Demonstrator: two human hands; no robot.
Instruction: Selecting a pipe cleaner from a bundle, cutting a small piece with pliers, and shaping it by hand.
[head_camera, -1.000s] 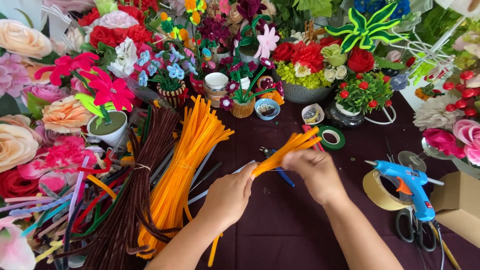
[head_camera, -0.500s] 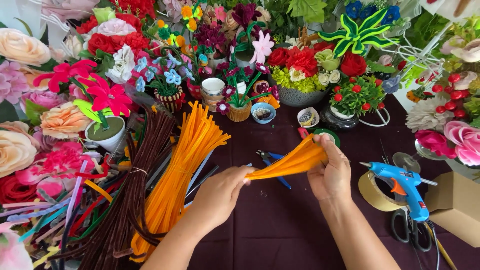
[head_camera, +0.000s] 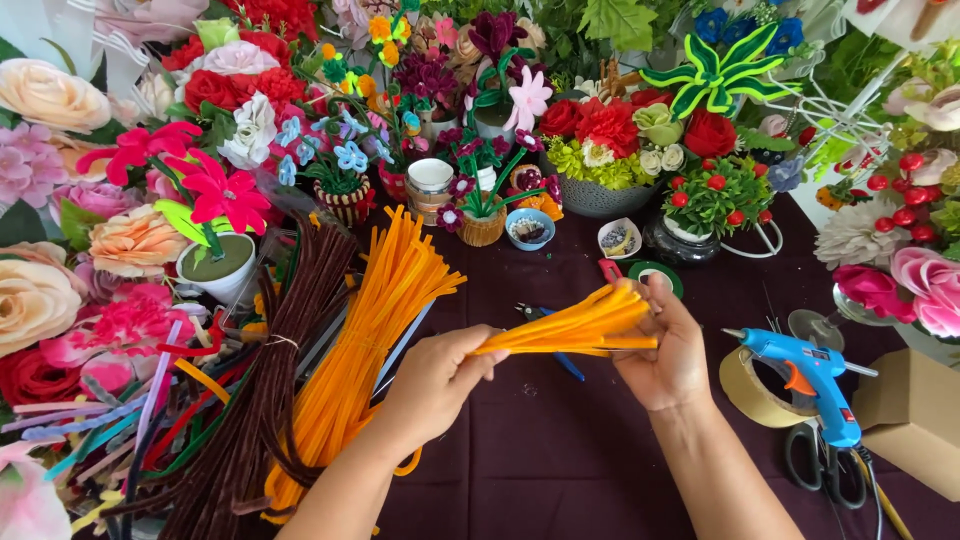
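Both my hands hold a small bunch of orange pipe cleaners (head_camera: 575, 328) level above a dark purple tablecloth (head_camera: 560, 450). My left hand (head_camera: 435, 385) pinches the bunch's left end. My right hand (head_camera: 665, 350) cups its right end, where the tips fan out. A large bundle of orange pipe cleaners (head_camera: 365, 340) lies on the cloth just left of my left hand, next to a bundle of brown pipe cleaners (head_camera: 275, 370).
Handmade flowers in pots and baskets crowd the back and left. A blue glue gun (head_camera: 805, 375), a tape roll (head_camera: 750, 390), black scissors (head_camera: 825, 465) and a cardboard box (head_camera: 915, 420) lie at the right. Small bowls (head_camera: 528, 228) and a green tape ring (head_camera: 655, 275) sit behind my hands.
Both hands have drawn closer to me with the small orange bunch. The bunch has turned from pointing up-right to lying level, and my right hand now cups its end.
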